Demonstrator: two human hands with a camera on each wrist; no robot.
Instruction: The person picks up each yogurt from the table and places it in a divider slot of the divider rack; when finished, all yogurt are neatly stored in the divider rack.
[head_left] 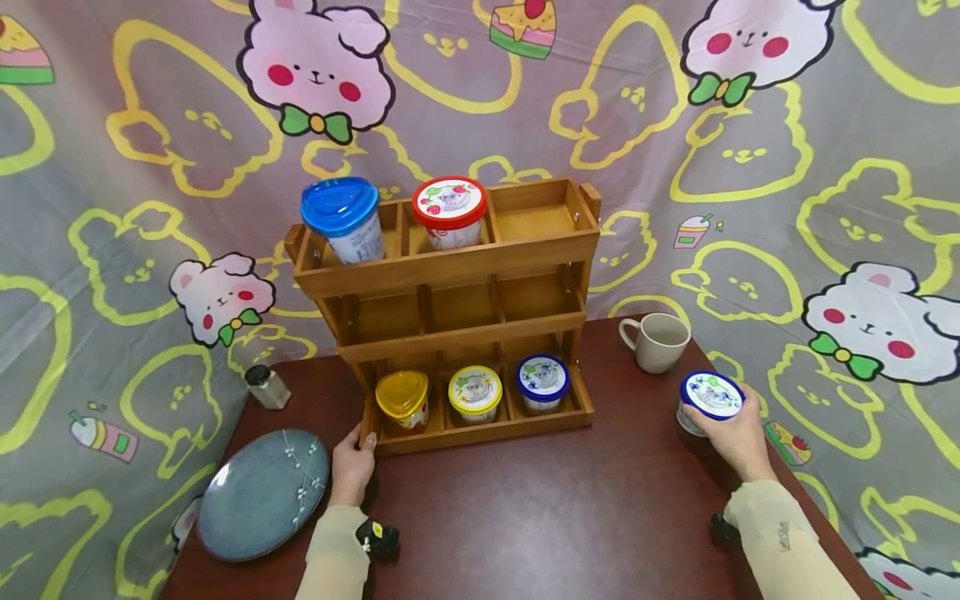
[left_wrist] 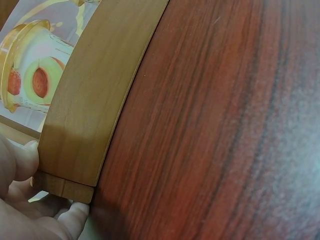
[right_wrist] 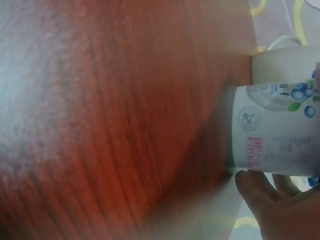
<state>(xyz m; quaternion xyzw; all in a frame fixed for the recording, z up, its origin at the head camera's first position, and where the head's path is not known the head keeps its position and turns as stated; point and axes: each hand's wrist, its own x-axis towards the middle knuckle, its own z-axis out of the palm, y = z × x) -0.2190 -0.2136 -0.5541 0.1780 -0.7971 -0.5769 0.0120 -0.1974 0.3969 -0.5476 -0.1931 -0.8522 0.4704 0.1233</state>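
At the right of the head view, my right hand point(head_left: 738, 437) holds a blue-lidded yogurt cup point(head_left: 712, 395) with blueberry pictures. The right wrist view shows the cup's white side point(right_wrist: 275, 135), with fingers against it; I cannot tell if its base touches the table. My left hand point(head_left: 351, 468) grips the lower left corner of a three-tier wooden shelf point(head_left: 480, 437), thumb and fingers round the wood point(left_wrist: 75, 135). On the bottom tier, left to right, stand an orange-yellow-lidded cup point(head_left: 402, 400), a yellow-lidded cup point(head_left: 476, 394) and another blue-lidded cup point(head_left: 542, 382).
A tall blue-lidded cup point(head_left: 343, 218) and a red-lidded cup point(head_left: 450, 210) occupy the top tier. Left of the shelf are a blue-grey plate point(head_left: 262, 496) and a small black-capped jar point(head_left: 267, 388). Behind my right hand stands a beige mug point(head_left: 662, 343). A patterned curtain surrounds the brown table point(head_left: 540, 508).
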